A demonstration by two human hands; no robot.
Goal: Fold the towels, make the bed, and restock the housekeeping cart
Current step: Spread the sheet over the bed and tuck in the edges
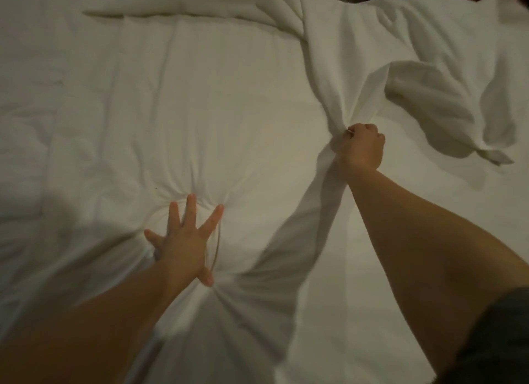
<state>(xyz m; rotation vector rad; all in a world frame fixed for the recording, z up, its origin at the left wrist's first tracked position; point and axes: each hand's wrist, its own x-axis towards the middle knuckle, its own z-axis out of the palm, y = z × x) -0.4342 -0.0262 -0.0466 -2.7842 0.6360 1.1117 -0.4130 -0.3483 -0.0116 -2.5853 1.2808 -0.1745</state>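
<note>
I am at the bed-making step. The white duvet (200, 97) fills nearly the whole view, quite flat on the left and rumpled on the far right. My left hand (183, 240), fingers straight and spread, presses it down in the near middle. My right hand (360, 149), further right, is a tight fist around a bunch of its cloth. Next, I think, I must pull this bunch out to the right to flatten the creases.

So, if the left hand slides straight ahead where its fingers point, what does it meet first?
Only flat white quilted duvet lies ahead of the left hand; the first obstacle is probably its rolled fold at the far edge.
</note>
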